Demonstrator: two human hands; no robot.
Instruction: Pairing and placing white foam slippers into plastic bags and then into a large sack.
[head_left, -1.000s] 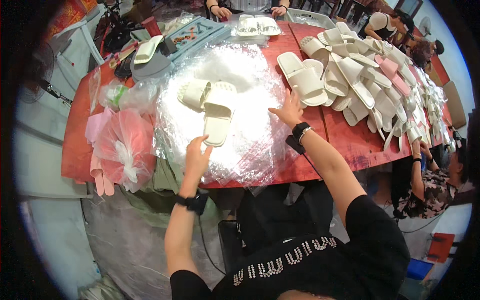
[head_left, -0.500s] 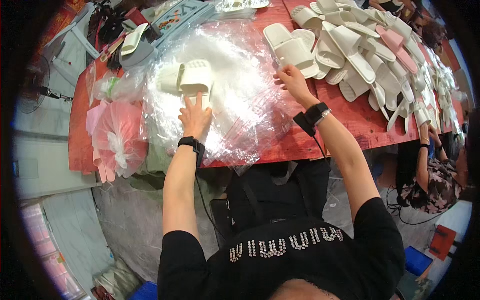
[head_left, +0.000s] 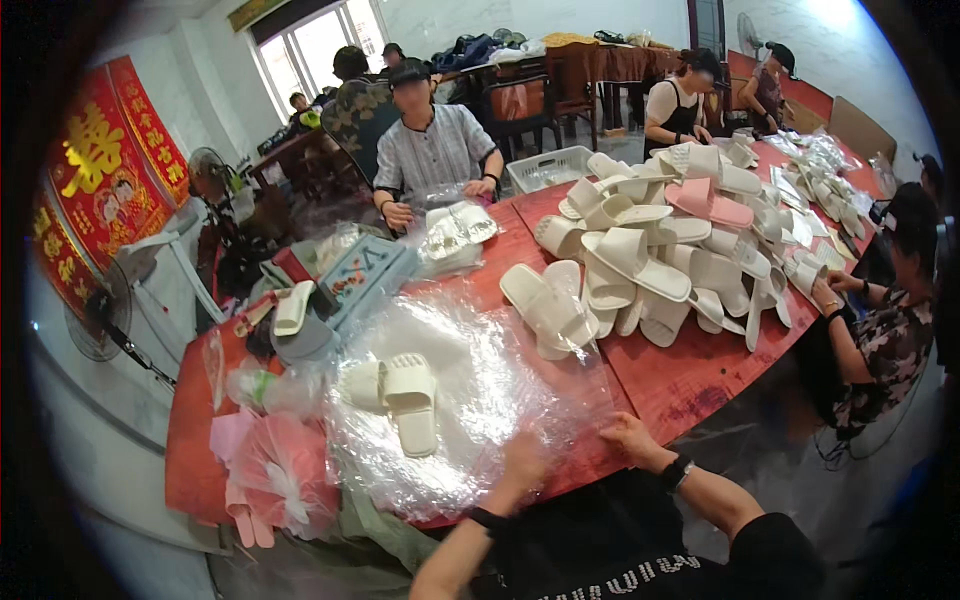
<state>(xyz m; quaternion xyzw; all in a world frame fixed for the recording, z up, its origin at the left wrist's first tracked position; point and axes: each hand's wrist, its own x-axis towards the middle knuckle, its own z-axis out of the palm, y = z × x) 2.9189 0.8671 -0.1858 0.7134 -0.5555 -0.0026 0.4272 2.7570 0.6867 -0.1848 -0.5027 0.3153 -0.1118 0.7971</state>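
cream slippers, one pair (head_left: pixel 412 390): side by side and touching, on a spread of clear plastic film (head_left: pixel 480 385) at the near side of the red desk (head_left: pixel 660 385); left of both hands, touched by neither.

left hand (head_left: pixel 524 468), one: blurred, over the right-hand part of the film; cannot tell whether its grip is spread or closed.

right hand (head_left: pixel 634 440), one: at the desk's near edge, beside the film; grip curled inward; whether film is pinched in it cannot be told.

slipper pile (head_left: pixel 640 262), one: mostly cream, heaped on the desk beyond the right hand; one pink slipper (head_left: pixel 712 204) on top.

tool tray (head_left: pixel 378 292), one: grey-blue, beyond the film, small items inside.

loose cream slipper (head_left: pixel 292 308), one: left of the tray.

knotted clear bag (head_left: pixel 285 475), one: pink contents, left of the film.

crate (head_left: pixel 552 173), one: pale plastic, at the desk's far edge.

co-worker (head_left: pixel 432 150), one: striped shirt, across the desk, hands at wrapped cream slippers (head_left: pixel 460 228).
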